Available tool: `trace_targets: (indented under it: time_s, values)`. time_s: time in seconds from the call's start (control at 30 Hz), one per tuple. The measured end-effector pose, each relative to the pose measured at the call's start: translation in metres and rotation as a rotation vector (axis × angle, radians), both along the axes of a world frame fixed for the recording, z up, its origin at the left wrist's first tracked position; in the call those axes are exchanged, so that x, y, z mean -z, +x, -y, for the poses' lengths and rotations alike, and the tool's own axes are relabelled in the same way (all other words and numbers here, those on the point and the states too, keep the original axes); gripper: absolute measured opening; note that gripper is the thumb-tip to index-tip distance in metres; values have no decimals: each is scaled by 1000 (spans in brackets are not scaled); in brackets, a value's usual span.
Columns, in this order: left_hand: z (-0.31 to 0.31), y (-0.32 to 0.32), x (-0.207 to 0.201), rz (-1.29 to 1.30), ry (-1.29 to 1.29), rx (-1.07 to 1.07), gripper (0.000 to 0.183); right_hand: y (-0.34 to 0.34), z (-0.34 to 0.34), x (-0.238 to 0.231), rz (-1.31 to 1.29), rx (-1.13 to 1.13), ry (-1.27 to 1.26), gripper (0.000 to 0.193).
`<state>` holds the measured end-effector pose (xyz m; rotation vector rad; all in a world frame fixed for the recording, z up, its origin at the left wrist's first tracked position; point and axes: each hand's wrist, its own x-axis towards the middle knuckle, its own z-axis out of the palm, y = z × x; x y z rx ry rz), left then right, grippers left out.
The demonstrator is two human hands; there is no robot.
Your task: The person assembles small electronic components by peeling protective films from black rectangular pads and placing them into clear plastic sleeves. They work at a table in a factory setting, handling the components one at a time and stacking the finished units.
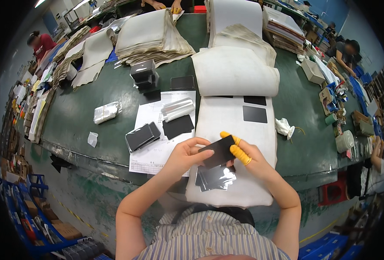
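Above the near part of a long white sheet (259,188), both of my hands hold one flat black card (218,153). My left hand (181,159) grips its left end, thumb on top. The right hand (254,160), wearing yellow finger cots, closes on its right edge. Just beneath lies a loose pile of glossy dark cards (214,178), partly covered by the hands. Farther up the sheet rests a black card (254,114), with others partly under the folded-back white sheets (235,71). Left of my hands, stacked black cards (142,137) sit on a printed paper (146,158).
Clear plastic sleeves (177,109) lie on the printed paper; a banded sleeve bundle (107,112) sits farther left. Black blocks (143,76) stand behind. A crumpled white cloth (284,128) is right of the sheet. Thick sheet stacks (142,34) line the table's far side. Other people work around.
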<state>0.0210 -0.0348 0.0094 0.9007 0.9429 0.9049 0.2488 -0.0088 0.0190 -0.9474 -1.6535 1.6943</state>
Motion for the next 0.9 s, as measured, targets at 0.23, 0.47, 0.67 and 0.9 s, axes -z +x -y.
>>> trace_targets:
  time_s: [0.23,0.47,0.67,0.9]
  values:
    - [-1,7,-3,59,45,-43,23,0,10,-12,281,126,231,49]
    - [-17,4,-7,-42,237,-55,14,11,27,-15,275,-64,65,45]
    - [-81,-35,20,-1230,862,-335,25,34,0,-26,962,146,634,46]
    - [-94,-40,32,-1326,781,-190,21,76,-67,9,862,442,1100,43]
